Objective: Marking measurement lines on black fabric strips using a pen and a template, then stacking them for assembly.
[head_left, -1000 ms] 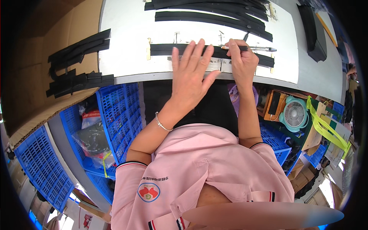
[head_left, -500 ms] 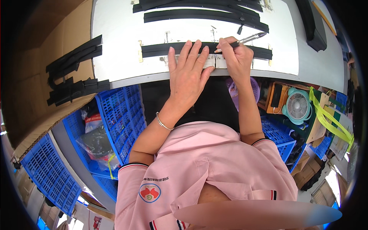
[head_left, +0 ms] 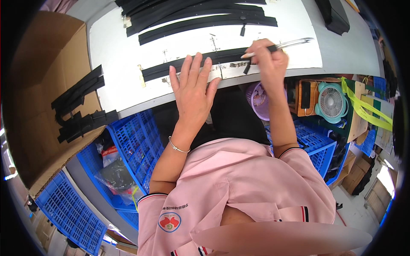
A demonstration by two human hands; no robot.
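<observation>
A long black zipper strip lies along the near edge of a white work board. My left hand presses flat on it, fingers spread, beside a pale ruler that runs under the strip. My right hand grips a silver pen held nearly level, its tip at the strip's right part. A small black zipper pull hangs by that hand.
More black zipper strips lie at the board's far side. A brown cardboard sheet at the left holds stacked black pieces. Blue crates stand below the table, with a purple basket, a small teal fan and yellow straps.
The view has shifted, so the board sits lower and more tilted. My left hand stayed flat on the strip. My right hand drew the pen along the strip and tipped it flatter.
</observation>
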